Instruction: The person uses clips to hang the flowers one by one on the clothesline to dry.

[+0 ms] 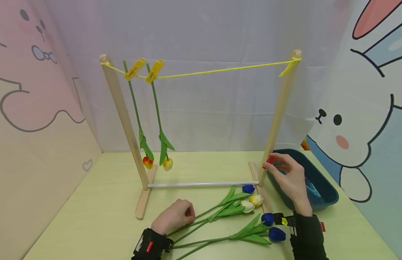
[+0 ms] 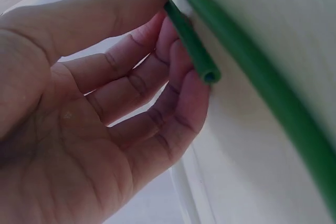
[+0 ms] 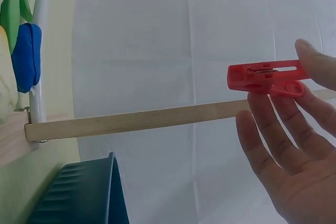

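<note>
A wooden rack [image 1: 123,115] carries a yellow string [image 1: 220,70] with two tulips [image 1: 155,162] hanging head down from yellow pegs [image 1: 144,70]. Several loose tulips [image 1: 240,207] lie on the table in front. My left hand [image 1: 176,215] rests on the table and pinches the end of a green stem [image 2: 191,45] between thumb and fingers. Beside the rack's right post [image 1: 279,115], my right hand [image 1: 287,177] pinches a red peg [image 3: 265,78] at the fingertips, above the bin.
A dark teal bin [image 1: 328,196] at the right holds blue pegs [image 1: 313,189]. A white rod [image 1: 201,184] joins the rack's feet. Cartoon-printed walls close in the left, back and right of the light green table [image 1: 90,216].
</note>
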Available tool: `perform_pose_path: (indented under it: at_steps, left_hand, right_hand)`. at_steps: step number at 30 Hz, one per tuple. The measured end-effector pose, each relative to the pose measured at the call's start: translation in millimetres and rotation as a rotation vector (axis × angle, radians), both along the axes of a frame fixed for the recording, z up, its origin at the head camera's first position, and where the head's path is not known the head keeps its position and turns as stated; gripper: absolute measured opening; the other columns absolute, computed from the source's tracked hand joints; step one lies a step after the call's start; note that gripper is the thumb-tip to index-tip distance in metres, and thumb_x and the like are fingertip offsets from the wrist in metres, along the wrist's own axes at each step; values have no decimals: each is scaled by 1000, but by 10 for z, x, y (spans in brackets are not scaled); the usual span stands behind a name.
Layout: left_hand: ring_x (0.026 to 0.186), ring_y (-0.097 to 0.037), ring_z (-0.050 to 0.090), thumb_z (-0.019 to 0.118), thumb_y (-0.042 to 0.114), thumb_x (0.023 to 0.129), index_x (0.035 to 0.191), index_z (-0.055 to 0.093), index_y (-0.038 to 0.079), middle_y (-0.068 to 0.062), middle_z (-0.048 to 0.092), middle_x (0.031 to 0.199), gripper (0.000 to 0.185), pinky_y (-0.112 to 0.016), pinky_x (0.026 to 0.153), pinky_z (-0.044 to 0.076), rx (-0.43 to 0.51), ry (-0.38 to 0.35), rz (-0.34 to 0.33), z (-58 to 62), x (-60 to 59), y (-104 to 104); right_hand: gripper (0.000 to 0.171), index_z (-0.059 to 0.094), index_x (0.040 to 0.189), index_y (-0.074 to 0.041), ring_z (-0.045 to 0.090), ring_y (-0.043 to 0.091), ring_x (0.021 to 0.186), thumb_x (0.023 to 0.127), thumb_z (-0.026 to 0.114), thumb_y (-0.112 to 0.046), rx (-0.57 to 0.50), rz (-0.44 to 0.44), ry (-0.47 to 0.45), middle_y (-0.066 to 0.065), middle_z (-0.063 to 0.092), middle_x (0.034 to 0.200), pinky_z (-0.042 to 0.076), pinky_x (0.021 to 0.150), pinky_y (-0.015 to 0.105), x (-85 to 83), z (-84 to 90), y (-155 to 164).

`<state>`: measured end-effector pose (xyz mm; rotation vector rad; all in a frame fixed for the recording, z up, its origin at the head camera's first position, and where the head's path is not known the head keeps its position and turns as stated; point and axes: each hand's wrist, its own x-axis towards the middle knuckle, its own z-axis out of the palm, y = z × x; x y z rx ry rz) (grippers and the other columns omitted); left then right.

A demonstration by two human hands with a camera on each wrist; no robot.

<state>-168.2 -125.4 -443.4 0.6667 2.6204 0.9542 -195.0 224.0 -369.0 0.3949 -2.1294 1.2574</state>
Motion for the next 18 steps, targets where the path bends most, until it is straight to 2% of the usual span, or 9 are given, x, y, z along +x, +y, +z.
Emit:
perform_pose_path:
  at_steps: [5, 10, 14, 18]
  left_hand:
    - [68, -7, 50, 71, 3, 88, 85, 68, 8, 3, 61, 76, 7, -24, 61, 42, -17, 29, 12, 48, 23, -8]
    - [70, -11, 56, 65, -6, 86, 90, 71, 3, -3, 67, 79, 12, -25, 64, 46, -75, 130, -12, 52, 24, -14]
    - [79, -19, 65, 61, -11, 83, 96, 75, 1, -9, 72, 88, 23, -29, 69, 52, -149, 203, -6, 79, 33, -11]
    - [84, -25, 67, 64, -13, 85, 93, 76, 0, -11, 73, 90, 20, -33, 74, 55, -206, 302, 37, 146, 75, -1]
  right_hand:
    - [33, 68, 119, 3, 58, -15, 91, 87, 73, 6, 16, 4, -6, -11, 65, 99, 47, 83, 4, 6, -2, 4]
    - [34, 69, 118, 2, 57, -16, 91, 85, 74, 7, 25, 3, 1, 2, 67, 99, 48, 82, 4, -1, -5, 11]
    - [35, 70, 118, 1, 57, -15, 90, 84, 75, 8, 26, 0, 5, -1, 67, 100, 48, 82, 4, -9, -7, 22]
    - [36, 70, 118, 0, 58, -15, 89, 84, 76, 7, 29, -3, 1, -9, 66, 100, 48, 81, 4, -8, -4, 32]
